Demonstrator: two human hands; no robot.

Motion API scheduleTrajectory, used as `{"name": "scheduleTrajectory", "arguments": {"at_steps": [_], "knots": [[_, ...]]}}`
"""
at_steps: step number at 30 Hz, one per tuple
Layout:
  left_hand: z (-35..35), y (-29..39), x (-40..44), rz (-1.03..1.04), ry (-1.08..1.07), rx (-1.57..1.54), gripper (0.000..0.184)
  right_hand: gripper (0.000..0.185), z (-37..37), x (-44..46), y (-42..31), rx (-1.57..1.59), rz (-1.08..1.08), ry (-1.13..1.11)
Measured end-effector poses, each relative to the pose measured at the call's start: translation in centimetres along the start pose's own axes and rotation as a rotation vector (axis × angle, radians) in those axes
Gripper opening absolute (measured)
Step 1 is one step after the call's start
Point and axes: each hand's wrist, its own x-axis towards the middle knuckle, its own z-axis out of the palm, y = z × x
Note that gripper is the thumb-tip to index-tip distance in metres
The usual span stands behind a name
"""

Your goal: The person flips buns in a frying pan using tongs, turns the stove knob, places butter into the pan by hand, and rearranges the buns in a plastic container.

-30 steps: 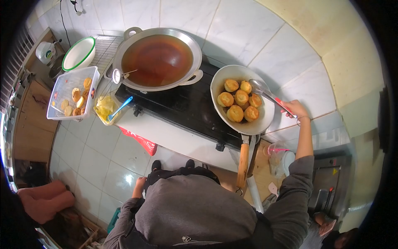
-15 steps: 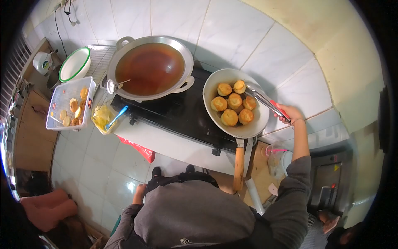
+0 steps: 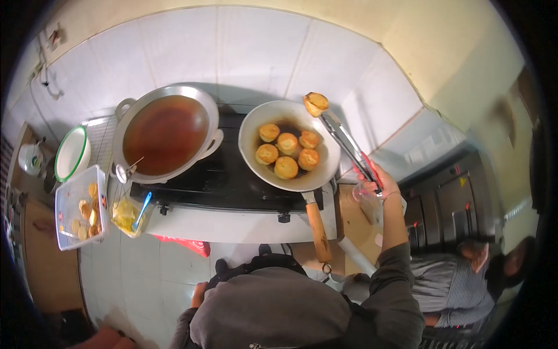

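Seven golden-brown pieces are at the cooking spot: six lie in the pale pan (image 3: 332,152), and one lifted piece (image 3: 315,103) is up at the tips of the tongs (image 3: 350,148). Our right hand (image 3: 376,179) has its fingers wrapped round the red-trimmed grips. The lifted piece hangs tilted by the pan's far rim; whether it is over the rim or beyond it, we cannot tell.

Progress, as we judge it: browning looks well along, since the six pieces (image 3: 287,143) show golden tops, unevenly coloured. We cannot see their undersides. One piece is off the pan floor, six are on it.

Our left hand (image 3: 199,295) hangs low by our waist; we cannot tell how its fingers stand or whether they hold anything.

To our left on the black stove (image 3: 229,196), a wide wok (image 3: 174,91) holds reddish-brown liquid (image 3: 165,134), a dial thermometer (image 3: 121,173) at its rim. Farther left, we note more browned pieces (image 3: 85,208) in a clear plastic box (image 3: 68,198), beside a tub with yellow contents (image 3: 123,215) and a blue-handled utensil (image 3: 142,210).
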Motion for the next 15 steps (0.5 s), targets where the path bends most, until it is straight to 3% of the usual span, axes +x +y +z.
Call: {"name": "scheduleTrajectory", "arguments": {"at_steps": [2, 8, 15], "knots": [[-0.5, 0.6, 0.2, -0.040, -0.005, 0.116, 0.024, 0.047, 0.0, -1.0, 1.9, 0.029, -0.031, -0.035], [-3.6, 3.3, 3.1, 0.185, -0.006, 0.308, 0.024, 0.045, 2.1, -4.3, 4.1, -0.244, -0.225, 0.044], [-5.6, 7.0, 6.8, 0.304, -0.036, 0.479, 0.024, 0.042, 2.5, -6.7, 5.6, -0.115, -0.241, 0.025]]}}
